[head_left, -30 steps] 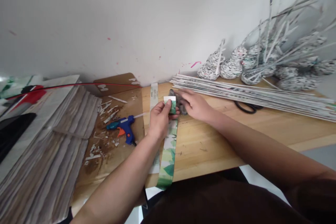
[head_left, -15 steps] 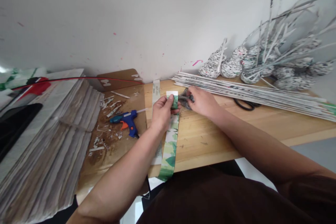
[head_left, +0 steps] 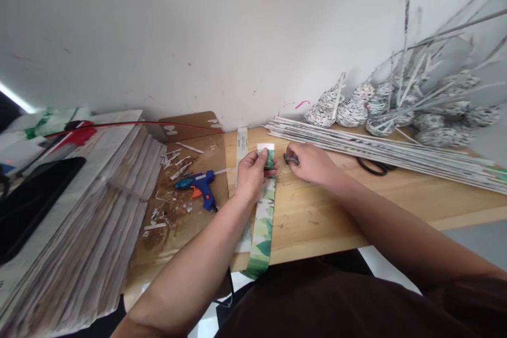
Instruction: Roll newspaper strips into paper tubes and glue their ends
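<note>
Overall, wooden table (head_left: 336, 222), front edge angling up to the right. Paper stack (head_left: 106, 227) crowds the left side. Rolled-paper rods (head_left: 376, 152) slant along the back. Green-patterned strip (head_left: 263, 224) runs front to back, near end past the front edge; working room to its right. Left hand (head_left: 252, 171) pinches its far end, thumb on top. Right hand (head_left: 311, 162), just apart, fingers closed on small grey wad (head_left: 292, 159).

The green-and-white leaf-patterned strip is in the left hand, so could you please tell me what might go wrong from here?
The strip hangs past the near edge of the pale wooden table, so it might snag or crease there. The blue-and-teal plastic glue gun lies near the left forearm, which might knock it.
</note>
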A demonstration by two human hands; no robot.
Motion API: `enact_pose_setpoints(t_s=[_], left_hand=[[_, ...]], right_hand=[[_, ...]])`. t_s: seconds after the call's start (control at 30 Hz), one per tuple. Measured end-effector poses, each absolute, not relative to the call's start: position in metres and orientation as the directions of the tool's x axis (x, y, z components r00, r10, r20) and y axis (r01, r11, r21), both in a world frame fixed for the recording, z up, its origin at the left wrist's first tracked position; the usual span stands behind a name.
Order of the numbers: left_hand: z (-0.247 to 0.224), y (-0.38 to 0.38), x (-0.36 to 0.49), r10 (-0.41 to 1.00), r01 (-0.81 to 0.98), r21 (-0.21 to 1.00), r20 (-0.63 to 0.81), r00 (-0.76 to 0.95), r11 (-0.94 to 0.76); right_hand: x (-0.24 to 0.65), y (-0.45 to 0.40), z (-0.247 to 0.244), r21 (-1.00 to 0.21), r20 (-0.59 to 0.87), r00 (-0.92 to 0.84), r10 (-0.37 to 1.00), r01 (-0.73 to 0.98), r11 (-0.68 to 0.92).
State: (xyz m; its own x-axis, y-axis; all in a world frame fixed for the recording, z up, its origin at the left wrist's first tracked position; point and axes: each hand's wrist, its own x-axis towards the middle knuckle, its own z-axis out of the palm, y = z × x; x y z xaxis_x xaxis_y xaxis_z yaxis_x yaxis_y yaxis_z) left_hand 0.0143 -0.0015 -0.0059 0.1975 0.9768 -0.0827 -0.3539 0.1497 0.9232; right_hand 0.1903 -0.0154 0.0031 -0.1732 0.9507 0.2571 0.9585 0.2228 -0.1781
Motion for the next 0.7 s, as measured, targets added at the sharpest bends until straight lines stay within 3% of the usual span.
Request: enact_pose_setpoints(t_s=[0.13, 0.2, 0.3, 0.4, 0.5, 0.6, 0.7], left_hand=[[-0.008, 0.001, 0.014, 0.977, -0.352, 0.924, -0.082, 0.197, 0.149], [-0.008, 0.002, 0.013, 0.978, -0.359, 0.922, -0.079, 0.191, 0.145], [-0.006, 0.002, 0.012, 0.978, -0.371, 0.918, -0.067, 0.197, 0.138], [-0.005, 0.001, 0.012, 0.98, -0.371, 0.92, -0.054, 0.191, 0.123], [-0.005, 0.003, 0.011, 0.983, -0.35, 0.931, -0.038, 0.182, 0.101], [-0.007, 0.004, 0.009, 0.985, -0.308, 0.947, -0.044, 0.166, 0.094], [-0.008, 0.004, 0.009, 0.983, -0.266, 0.958, -0.064, 0.17, 0.108]], right_hand=[[0.192, -0.017, 0.006, -0.221, 0.255, -0.201, 0.946, 0.94, 0.259], [0.19, -0.019, 0.015, -0.305, 0.325, -0.172, 0.93, 0.912, 0.275], [0.182, -0.018, 0.032, -0.615, 0.377, -0.033, 0.925, 0.738, 0.277], [0.172, -0.008, 0.042, -0.917, 0.099, -0.053, 0.994, 0.384, 0.111], [0.165, 0.002, 0.035, -0.987, -0.065, -0.197, 0.978, 0.156, -0.034], [0.165, 0.005, 0.021, -0.999, -0.03, -0.28, 0.96, 0.046, -0.018], [0.17, 0.004, 0.012, -0.997, -0.008, -0.308, 0.951, 0.074, 0.015]])
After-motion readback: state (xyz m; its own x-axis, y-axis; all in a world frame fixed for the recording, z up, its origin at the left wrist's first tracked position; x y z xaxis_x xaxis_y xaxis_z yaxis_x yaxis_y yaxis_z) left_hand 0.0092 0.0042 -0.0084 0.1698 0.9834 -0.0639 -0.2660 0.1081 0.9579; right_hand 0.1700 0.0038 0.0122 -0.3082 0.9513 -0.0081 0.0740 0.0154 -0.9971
